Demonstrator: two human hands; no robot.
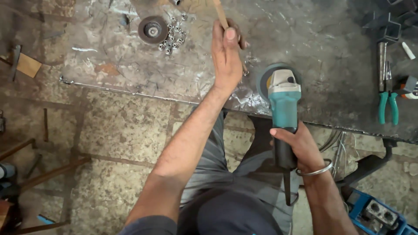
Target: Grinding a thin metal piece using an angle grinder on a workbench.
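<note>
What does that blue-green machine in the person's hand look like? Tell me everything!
It is an angle grinder with a teal body, a pale grey head and a dark handle. A round grey disc sits under its head, at the edge of the scratched metal table. It points away from the person. The right hand grips its dark handle, and a black cord hangs down from its back end. The left hand does not touch it.

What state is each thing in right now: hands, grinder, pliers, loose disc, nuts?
Left hand: closed around a thin wooden stick, held over the bench.
Right hand: gripping the rear handle of the teal angle grinder.
Angle grinder: disc end resting on the metal bench edge; spinning or not cannot be told.
Teal-handled pliers: lying on bench, untouched.
Loose grinding disc: flat on bench.
Nuts: loose cluster beside the disc.
</note>
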